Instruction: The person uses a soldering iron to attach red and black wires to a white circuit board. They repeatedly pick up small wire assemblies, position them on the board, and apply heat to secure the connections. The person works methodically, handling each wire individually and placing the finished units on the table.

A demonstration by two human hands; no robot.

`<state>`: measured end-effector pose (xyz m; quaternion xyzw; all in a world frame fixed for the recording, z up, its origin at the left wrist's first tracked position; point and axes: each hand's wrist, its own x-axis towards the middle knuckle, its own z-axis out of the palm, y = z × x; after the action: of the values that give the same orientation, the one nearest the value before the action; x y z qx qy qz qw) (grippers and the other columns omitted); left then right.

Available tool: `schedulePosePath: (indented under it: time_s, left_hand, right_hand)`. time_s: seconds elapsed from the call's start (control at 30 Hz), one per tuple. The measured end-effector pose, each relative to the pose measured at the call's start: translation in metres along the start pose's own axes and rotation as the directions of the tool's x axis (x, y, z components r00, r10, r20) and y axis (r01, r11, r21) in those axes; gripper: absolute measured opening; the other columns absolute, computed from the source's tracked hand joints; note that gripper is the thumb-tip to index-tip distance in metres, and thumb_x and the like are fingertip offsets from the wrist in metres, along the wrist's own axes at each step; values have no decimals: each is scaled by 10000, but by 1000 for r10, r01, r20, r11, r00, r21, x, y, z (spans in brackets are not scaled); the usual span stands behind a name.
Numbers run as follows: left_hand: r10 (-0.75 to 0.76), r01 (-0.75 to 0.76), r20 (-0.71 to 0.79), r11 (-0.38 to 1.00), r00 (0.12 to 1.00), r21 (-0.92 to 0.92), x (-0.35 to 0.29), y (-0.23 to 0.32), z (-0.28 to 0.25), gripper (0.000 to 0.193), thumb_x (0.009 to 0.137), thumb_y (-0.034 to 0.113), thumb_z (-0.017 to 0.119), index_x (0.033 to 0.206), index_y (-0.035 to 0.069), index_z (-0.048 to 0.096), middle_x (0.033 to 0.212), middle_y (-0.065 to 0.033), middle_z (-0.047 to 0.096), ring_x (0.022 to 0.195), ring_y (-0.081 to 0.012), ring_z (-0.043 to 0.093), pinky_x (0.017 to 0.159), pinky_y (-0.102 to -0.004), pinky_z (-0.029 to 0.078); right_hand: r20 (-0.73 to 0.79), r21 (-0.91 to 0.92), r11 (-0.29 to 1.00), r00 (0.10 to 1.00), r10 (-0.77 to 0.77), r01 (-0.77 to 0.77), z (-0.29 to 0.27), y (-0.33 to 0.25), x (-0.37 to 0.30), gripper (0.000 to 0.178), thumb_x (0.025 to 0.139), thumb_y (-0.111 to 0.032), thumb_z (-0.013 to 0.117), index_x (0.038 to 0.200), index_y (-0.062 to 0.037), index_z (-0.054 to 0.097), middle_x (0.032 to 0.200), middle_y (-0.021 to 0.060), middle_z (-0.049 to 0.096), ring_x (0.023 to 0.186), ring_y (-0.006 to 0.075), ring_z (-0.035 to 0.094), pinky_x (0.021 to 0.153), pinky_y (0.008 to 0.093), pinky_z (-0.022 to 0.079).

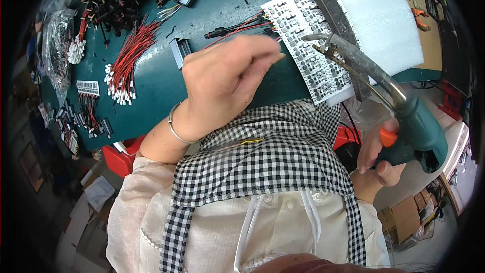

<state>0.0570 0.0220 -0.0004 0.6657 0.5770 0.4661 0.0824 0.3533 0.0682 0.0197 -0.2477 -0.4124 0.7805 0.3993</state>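
Solder gun (423,134) in right hand (371,151), fingers wrapped round its grip. Left hand (217,81), fingertips drawn together beside circuit board (303,53) — pinched item, if any, indiscernible. Metal bar (334,10) crosses board — advise steady tip, board flat.

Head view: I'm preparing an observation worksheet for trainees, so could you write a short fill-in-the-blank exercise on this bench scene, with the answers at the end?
1. The right hand holds a green soldering gun whose trigger is coloured ____.
2. The large bundle of red wires ends in small connectors coloured ____.
3. The metal bangle is worn on the person's ____ wrist.
4. The apron has a checked pattern in black and ____.

Missing words: orange; white; left; white.
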Motion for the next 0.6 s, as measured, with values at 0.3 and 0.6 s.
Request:
schedulePosePath:
  time_s: [0.3,0.6]
  left_hand:
    - [-1,2,-13,996,1000,85,-4,1,1,182,711,-26,755,847,6,638,779,-97,691,625,-161,665,545,-224,506]
    - [145,-139,-18,975,989,175,-7,-8,3,178,712,-18,751,846,22,641,766,-82,691,608,-159,663,534,-230,508]
  right_hand:
    - [44,-7,1000,999,8,-8,1,-1,0,695,708,-84,713,1244,171,351,564,88,474,404,169,468,370,252,437]
    - [135,-103,995,991,4,10,0,0,6,638,772,-131,711,1225,123,340,584,58,487,375,137,466,325,218,413]
